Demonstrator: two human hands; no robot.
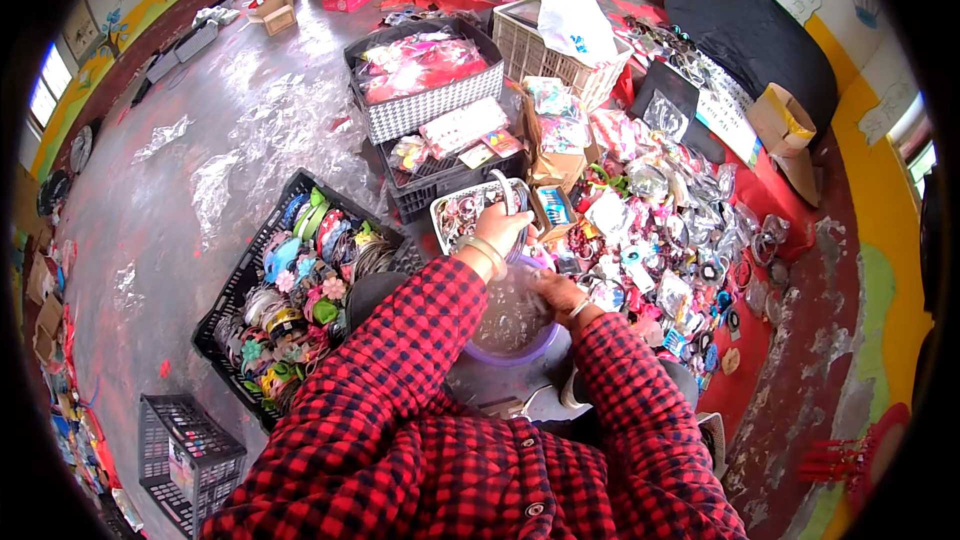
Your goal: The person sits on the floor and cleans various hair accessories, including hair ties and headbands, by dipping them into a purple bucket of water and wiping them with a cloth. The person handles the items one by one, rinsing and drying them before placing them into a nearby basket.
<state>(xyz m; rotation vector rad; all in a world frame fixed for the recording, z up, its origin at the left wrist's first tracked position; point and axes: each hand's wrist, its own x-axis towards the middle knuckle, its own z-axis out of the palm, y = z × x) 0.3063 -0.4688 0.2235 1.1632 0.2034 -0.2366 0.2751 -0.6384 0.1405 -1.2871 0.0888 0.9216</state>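
My left hand (500, 228) is closed around a pale grey hoop-shaped band (508, 192), beside a small white basket (437, 215) of hair accessories. Whether the band is the basket's handle or a loose piece, I cannot make out. Over the right side of a purple basin (508, 358) hangs my right hand (558, 296), its fingers smeared and partly hidden. Something clear and shiny, like plastic film, shows inside the basin. A small open box (553, 208) with blue contents stands just beyond my hands.
On my left sits a black crate (215, 315) full of headbands. Ahead stand a woven grey basket (425, 105) and a beige crate (520, 50). A large pile of packaged accessories (650, 240) spreads over red cloth at my right. An overturned-looking black basket (190, 455) lies lower left.
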